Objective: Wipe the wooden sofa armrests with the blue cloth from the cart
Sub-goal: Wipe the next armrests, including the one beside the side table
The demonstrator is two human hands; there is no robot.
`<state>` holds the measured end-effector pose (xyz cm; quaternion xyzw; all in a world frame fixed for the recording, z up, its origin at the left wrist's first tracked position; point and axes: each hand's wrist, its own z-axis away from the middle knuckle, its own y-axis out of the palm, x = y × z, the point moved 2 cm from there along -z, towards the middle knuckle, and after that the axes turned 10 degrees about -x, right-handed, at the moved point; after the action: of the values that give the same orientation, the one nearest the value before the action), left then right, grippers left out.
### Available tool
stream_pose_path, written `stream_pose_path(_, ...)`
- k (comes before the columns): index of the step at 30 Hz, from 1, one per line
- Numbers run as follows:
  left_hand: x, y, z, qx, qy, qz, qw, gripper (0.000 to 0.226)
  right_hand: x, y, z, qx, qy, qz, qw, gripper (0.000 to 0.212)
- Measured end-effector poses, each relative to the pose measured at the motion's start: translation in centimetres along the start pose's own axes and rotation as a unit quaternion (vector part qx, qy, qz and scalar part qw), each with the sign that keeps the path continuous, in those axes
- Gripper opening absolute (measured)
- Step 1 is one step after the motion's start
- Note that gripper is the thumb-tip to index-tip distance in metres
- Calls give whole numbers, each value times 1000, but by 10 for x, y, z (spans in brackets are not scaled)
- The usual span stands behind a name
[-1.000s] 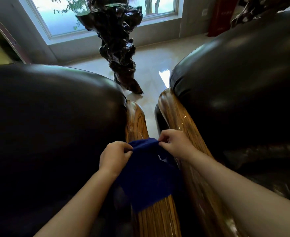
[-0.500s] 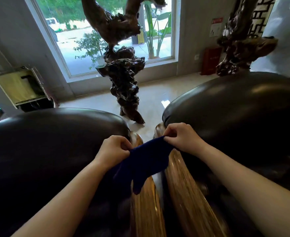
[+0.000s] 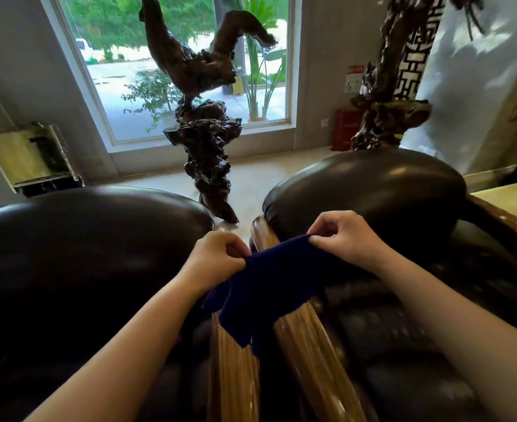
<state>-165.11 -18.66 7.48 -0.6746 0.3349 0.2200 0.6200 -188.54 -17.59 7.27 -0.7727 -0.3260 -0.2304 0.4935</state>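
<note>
- The blue cloth (image 3: 269, 287) is off the cart, stretched between the left hand (image 3: 217, 260) and right hand (image 3: 347, 236); each hand's fingers pinch a top corner.
- It drapes over two wooden armrests (image 3: 312, 345) at 6 o'clock.
- Wiping looks underway; how much remains, I cannot tell.

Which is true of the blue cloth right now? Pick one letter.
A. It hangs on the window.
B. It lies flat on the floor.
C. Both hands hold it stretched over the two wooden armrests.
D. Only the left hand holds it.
C: the left hand and right hand each pinch an upper corner of the blue cloth, which hangs over the two wooden armrests.
</note>
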Motion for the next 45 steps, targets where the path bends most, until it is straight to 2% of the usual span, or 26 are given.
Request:
stream_pose_path(6,-31,13,54,8,10,0,1000,22,7,-45,54,16,12,21,1000,6)
stream_pose_path(15,-47,65,130,-9,-4,16,1000,22,-26,-82,129,38,-4,-61,997,21)
stream_pose_path(22,-44,152,176,2,-44,11,999,28,-100,-88,187,113,19,-65,991,18)
stream_pose_path(31,34,284,183,83,-101,27,991,20,-229,-17,241,154,112,-53,980,17)
stream_pose_path(35,82,332,168,77,-110,5,991,23,-282,29,252,169,140,-20,975,20)
stream_pose_path(42,152,395,139,25,-122,-2,992,31,-342,99,256,166,187,10,968,9)
stream_pose_path(45,173,417,139,-53,-116,-3,992,27,-360,124,260,123,204,29,971,9)
